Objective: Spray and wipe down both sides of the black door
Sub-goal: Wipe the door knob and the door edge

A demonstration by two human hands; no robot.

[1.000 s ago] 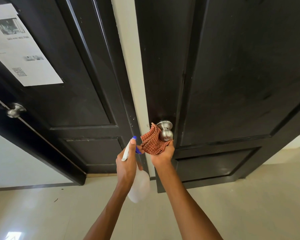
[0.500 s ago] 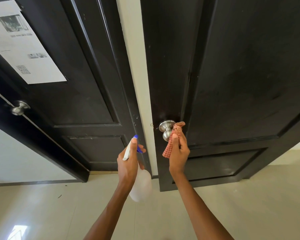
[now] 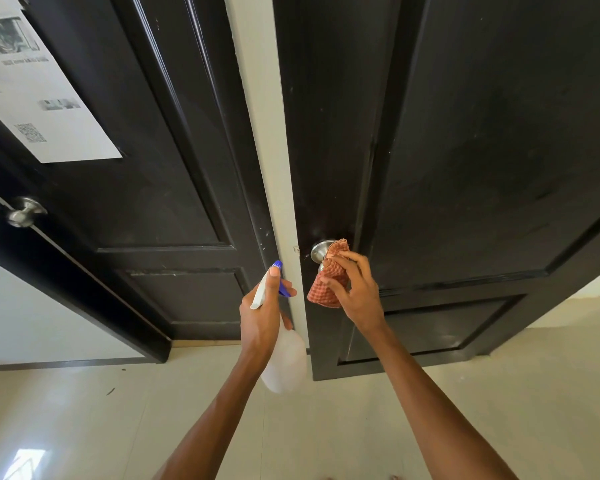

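While the right hand [image 3: 355,292] was up at the knob [image 3: 321,250], it had a checked orange cloth [image 3: 329,282] bunched in its curled fingers, thumb pinching the lower part, and the top of the cloth was pressed over the knob's right side. So most of the silver knob was covered from that side, with only its left half showing. The black door [image 3: 465,150] stood right behind that hand, filling everything above and to the right of it, with its raised panel edge just beyond the fingertips.

The left hand [image 3: 260,320] was just to the left of the right one, close but not touching. It was wrapped around the neck of a spray bottle [image 3: 286,362], index finger stretched up along the white and blue trigger head [image 3: 274,282]. The cloudy bottle body hung below the hand, over the pale floor [image 3: 118,427].

Further left of that hand was a second black door [image 3: 146,150] with its own knob [image 3: 23,213] and a printed sheet [image 3: 32,98] stuck on it. A strip of white wall [image 3: 267,133] ran up between the two doors.
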